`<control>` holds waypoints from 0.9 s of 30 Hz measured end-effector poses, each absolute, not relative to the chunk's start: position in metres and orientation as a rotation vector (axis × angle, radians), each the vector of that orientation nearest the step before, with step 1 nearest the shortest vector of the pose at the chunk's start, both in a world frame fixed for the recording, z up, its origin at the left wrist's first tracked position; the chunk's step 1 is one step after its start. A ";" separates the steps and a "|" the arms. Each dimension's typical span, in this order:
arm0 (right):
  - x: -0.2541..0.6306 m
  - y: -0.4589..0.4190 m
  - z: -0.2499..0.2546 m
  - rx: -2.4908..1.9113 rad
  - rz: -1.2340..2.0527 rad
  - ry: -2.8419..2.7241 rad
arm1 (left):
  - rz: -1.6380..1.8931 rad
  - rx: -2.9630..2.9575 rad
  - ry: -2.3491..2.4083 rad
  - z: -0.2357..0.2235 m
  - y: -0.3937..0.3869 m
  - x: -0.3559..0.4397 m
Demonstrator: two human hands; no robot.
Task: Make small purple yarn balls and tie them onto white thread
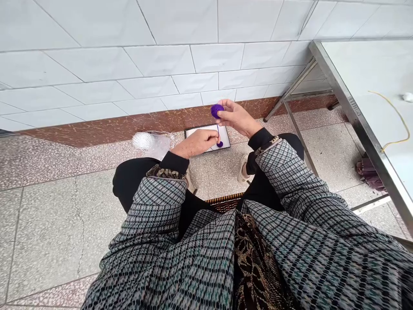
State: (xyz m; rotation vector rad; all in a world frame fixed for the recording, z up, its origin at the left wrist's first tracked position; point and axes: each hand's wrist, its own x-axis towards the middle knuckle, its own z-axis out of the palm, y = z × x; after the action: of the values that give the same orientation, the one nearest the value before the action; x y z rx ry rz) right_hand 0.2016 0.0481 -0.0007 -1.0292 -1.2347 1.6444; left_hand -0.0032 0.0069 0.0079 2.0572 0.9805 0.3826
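A small purple ball of yarn [216, 111] is pinched between the thumb and fingers of my right hand [238, 118], held up in front of the wall. From it a purple strand [218, 128] runs down to my left hand [200, 142], whose fingers are closed on it. Just below those fingertips shows a smaller purple piece [220, 144]; whether it hangs or lies on the surface beneath, I cannot tell. Under both hands is a white tray [226, 138] with a dark rim on the floor, partly hidden by my left hand.
White yarn [143, 141] in a clear plastic bag lies on the floor to the left. A metal-framed table [355, 103] stands at the right, with a yellow cord [402, 120] on it. Dark red cloth [371, 172] lies beneath. The tiled wall [155, 64] rises ahead.
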 end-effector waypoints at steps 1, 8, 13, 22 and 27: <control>0.200 0.048 -0.004 -1.098 1.605 -1.304 | 0.391 2.069 0.977 0.009 0.006 -0.004; 0.199 0.034 0.012 -1.351 1.690 -1.740 | 0.556 2.101 1.174 0.007 0.012 -0.016; 0.204 0.031 0.024 -1.214 1.947 -1.642 | 0.618 2.081 1.285 0.001 0.019 -0.018; 0.204 0.043 0.016 -1.026 1.723 -1.151 | 0.410 2.064 1.082 0.005 0.010 -0.007; 0.198 0.041 0.003 -1.368 1.532 -1.518 | 0.416 2.060 0.966 0.012 0.006 -0.008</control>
State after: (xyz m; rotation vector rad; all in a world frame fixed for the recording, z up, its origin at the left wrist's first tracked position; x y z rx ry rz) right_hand 0.1977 0.0413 0.0028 -1.3676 -1.5183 1.5317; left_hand -0.0078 0.0060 0.0115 2.0598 0.9662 0.4156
